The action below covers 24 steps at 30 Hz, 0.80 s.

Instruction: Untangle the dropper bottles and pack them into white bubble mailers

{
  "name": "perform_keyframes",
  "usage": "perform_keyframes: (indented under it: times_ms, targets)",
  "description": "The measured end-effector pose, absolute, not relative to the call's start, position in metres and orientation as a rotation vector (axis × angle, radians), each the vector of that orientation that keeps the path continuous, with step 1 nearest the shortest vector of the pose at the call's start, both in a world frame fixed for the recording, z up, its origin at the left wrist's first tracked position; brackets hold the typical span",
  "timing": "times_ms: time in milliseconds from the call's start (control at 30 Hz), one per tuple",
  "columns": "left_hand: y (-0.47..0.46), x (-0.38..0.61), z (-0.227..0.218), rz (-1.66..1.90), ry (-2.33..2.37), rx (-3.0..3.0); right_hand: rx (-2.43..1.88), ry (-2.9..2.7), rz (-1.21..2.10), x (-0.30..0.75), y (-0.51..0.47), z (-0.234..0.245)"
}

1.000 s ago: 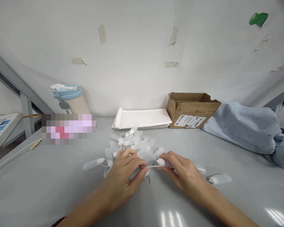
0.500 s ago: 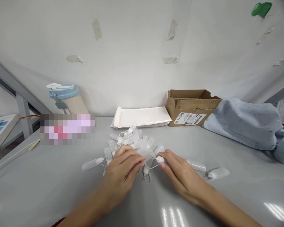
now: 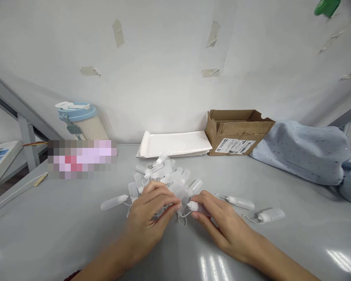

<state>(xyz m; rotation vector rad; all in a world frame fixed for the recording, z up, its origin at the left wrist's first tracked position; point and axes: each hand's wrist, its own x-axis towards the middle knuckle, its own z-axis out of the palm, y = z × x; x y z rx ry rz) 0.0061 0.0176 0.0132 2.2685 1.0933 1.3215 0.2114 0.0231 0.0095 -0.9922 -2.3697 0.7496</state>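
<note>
My right hand (image 3: 218, 216) is closed around a small translucent dropper bottle (image 3: 203, 208), its white tip (image 3: 190, 205) pointing left. From the bottle's neck a thin white strap (image 3: 186, 214) curves to the fingertips of my left hand (image 3: 155, 210). Thumb and index finger pinch the strap's end there; the fingers largely hide what sits on it. Behind both hands lies a heap of similar dropper bottles (image 3: 175, 177). One loose bottle (image 3: 114, 203) lies left of the heap. Two more, a nearer-in bottle (image 3: 242, 203) and an outer bottle (image 3: 271, 215), lie beyond my right hand.
White padded envelopes (image 3: 178, 143) lie against the wall beside an open cardboard box (image 3: 240, 132). A light blue cloth (image 3: 304, 154) rests at the right. A blue-lidded tumbler (image 3: 89, 121) and a blurred pink item (image 3: 89, 156) stand at the left of the grey table (image 3: 76, 226).
The bottle in my right hand has turned and dropped slightly, so more of its white tip and body shows. The strap between my hands is shorter in view. My left hand keeps its pinch.
</note>
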Motion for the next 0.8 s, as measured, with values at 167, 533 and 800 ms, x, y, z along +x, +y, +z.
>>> perform_keyframes:
  times_ms: [167, 533, 800]
  targets:
    - [0.017, 0.007, 0.014, 1.319, 1.091, 2.256, -0.980, -2.368, 0.767, 0.212, 0.023, 0.008]
    - [0.014, 0.007, 0.006, 1.266, 1.045, 2.318, -1.018, -2.476, 0.732, 0.213, 0.024, 0.011]
    - [0.012, 0.007, 0.002, 1.148, 1.001, 2.475, -0.937, -2.608, 0.574, 0.214, 0.023, 0.007]
